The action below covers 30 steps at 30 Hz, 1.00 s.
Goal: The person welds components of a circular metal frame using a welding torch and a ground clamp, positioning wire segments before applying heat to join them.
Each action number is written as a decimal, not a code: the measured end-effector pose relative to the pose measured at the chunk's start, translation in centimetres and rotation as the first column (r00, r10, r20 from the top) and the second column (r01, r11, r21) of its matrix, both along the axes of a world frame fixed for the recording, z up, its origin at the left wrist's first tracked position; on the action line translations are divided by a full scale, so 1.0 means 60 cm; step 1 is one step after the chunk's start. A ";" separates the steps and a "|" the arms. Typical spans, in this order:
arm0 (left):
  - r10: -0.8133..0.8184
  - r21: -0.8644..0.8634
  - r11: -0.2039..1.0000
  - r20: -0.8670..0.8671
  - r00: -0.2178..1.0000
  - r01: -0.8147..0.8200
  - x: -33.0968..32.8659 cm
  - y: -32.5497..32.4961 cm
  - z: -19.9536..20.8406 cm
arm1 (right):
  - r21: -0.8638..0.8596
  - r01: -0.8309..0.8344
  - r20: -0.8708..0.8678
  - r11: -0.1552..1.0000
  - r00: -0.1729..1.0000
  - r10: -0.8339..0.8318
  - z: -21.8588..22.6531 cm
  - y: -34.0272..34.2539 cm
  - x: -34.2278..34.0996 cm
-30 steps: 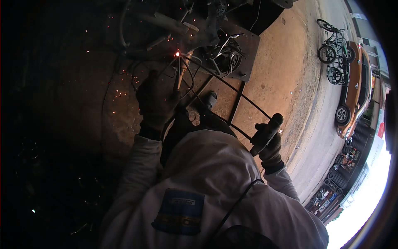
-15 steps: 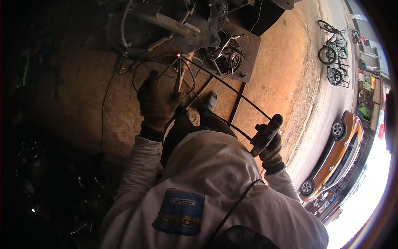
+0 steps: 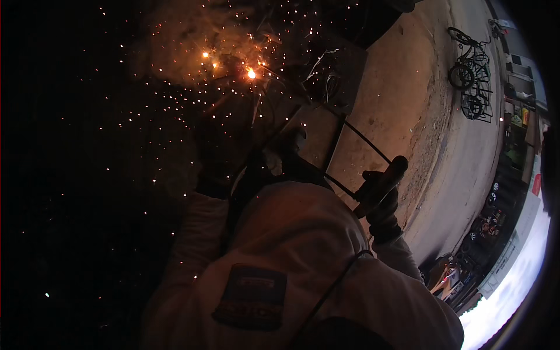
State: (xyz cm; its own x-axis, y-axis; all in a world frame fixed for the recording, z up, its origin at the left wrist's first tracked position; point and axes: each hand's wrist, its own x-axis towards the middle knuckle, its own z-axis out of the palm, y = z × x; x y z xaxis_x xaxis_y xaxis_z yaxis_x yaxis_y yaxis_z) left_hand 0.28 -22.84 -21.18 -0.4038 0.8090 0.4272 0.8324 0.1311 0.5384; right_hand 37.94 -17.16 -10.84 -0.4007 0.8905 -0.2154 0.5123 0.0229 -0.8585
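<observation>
In my gloved right hand (image 3: 379, 201) is a dark welding electrode holder (image 3: 389, 178), fingers wrapped round it. A long thin electrode (image 3: 364, 140) runs from it up and left toward a glowing spot among metal parts, where bright sparks (image 3: 251, 73) spray out. A black cable (image 3: 338, 185) also reaches the holder. My gloved left hand (image 3: 224, 143) is just below the sparks, nearly lost in shadow; its fingers seem closed on a thin metal rod (image 3: 219, 105) angled toward the glow. The metal workpiece is mostly hidden by darkness and smoke (image 3: 175, 46).
A metal plate (image 3: 353, 76) with coiled wire lies right of the sparks. My shoe (image 3: 298, 137) is below it. On the road at right stands a cargo tricycle (image 3: 472, 76). Something orange (image 3: 448, 280) shows at the lower right, near shopfronts.
The small red glow has flared into a bright spark shower with smoke, and the picture has darkened. My right hand has shifted slightly right. The orange car has moved down the road, mostly from sight.
</observation>
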 end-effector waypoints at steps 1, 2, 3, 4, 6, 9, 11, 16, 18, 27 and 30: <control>-0.041 0.044 0.998 -0.018 0.999 0.042 -0.003 0.003 -0.004 | 0.054 -0.007 -0.018 0.999 1.000 0.008 -0.005 0.002 0.001; -0.082 0.085 0.993 -0.038 0.996 0.085 -0.004 0.006 -0.006 | 0.048 -0.001 -0.009 0.999 1.000 0.001 -0.003 0.001 0.001; -0.120 0.112 0.986 -0.021 0.993 0.121 -0.008 0.015 0.011 | 0.042 0.007 -0.001 0.999 1.000 -0.007 0.002 0.002 -0.002; -0.125 0.101 0.987 0.003 0.992 0.124 -0.006 0.019 0.020 | 0.037 0.015 0.008 0.999 1.000 -0.015 0.006 0.002 -0.004; -0.103 0.041 0.994 0.055 0.993 0.101 0.000 0.019 0.034 | 0.008 0.058 0.008 0.998 0.998 -0.058 0.005 -0.002 0.000; 0.004 -0.036 0.999 0.099 0.995 0.000 0.007 -0.002 0.020 | -0.059 0.056 0.027 0.997 0.998 -0.054 0.020 0.002 -0.013; 0.014 -0.049 0.999 0.092 0.996 -0.010 0.008 -0.008 -0.005 | -0.100 0.066 0.062 0.993 0.996 -0.060 0.024 -0.001 -0.015; -0.010 -0.080 0.997 0.037 0.999 0.013 0.005 -0.011 0.009 | -0.136 0.064 0.105 0.989 0.993 -0.049 0.021 0.000 -0.010; -0.016 -0.071 0.997 0.055 0.998 0.020 0.005 -0.011 0.010 | -0.160 0.079 0.096 0.984 0.993 -0.064 0.028 0.001 -0.018; 0.032 -0.174 0.985 0.149 0.988 -0.006 0.009 -0.016 0.006 | -0.134 0.040 0.112 0.990 0.993 -0.025 0.022 0.001 -0.011; 0.040 -0.189 0.982 0.151 0.988 -0.011 0.010 -0.015 0.008 | -0.131 0.038 0.093 0.991 0.995 -0.026 0.016 0.000 -0.005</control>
